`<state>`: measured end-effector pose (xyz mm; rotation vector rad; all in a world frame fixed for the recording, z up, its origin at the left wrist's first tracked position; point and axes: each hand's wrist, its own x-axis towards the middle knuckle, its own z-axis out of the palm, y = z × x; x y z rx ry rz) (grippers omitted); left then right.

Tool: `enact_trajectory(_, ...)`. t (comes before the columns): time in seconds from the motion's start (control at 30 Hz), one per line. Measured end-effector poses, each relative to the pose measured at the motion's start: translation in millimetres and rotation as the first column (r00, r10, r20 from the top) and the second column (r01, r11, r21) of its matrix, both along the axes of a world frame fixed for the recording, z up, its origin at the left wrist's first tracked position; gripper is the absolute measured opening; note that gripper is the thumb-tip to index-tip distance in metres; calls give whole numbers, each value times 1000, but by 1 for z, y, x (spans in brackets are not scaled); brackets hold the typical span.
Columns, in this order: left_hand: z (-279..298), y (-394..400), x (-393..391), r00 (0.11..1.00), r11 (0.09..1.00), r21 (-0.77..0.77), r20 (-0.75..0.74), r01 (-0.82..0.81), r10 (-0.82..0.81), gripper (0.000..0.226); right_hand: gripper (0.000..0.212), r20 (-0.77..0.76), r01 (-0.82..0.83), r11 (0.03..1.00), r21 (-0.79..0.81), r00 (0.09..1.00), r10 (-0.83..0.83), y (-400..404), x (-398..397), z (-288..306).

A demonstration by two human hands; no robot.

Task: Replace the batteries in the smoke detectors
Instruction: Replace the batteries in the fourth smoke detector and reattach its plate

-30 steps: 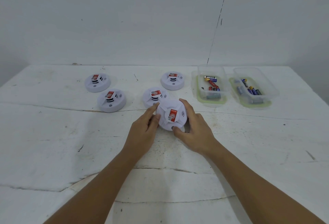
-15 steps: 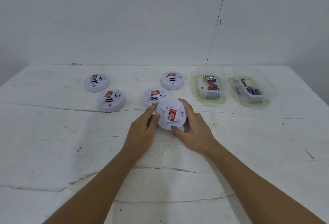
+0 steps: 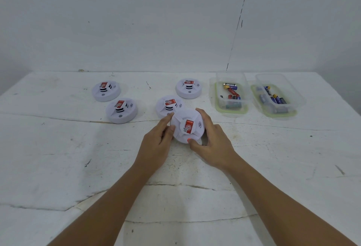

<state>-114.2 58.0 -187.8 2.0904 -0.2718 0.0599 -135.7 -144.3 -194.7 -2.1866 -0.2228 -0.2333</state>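
White table, both hands gripping smoke detector, face tilted toward camera

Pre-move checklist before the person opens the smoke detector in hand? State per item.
1. Both hands on the held detector: ok, left hand and right hand hold its rim.
2. Held detector off its neighbour: cannot tell, they overlap in view.
3. Back cover facing up: not ok, label side up.
4. Red light by the right thumb: lit; meaning cannot tell.
5. Battery boxes within reach: ok, near box and far box hold batteries.
6. Which box holds fresh batteries: cannot tell.
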Motion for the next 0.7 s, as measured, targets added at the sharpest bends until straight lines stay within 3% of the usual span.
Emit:
enact_trajectory(0.43,0,0,1,1000,1000,15,8,2,-2,43,90,-50,22,999,-22,998,-23,1,-1,-3)
enact_trajectory(0.7,-1,-1,1,1000,1000,13,6,8,-8,45,79,-69,20,1000,7,997,-20,2,-3,5)
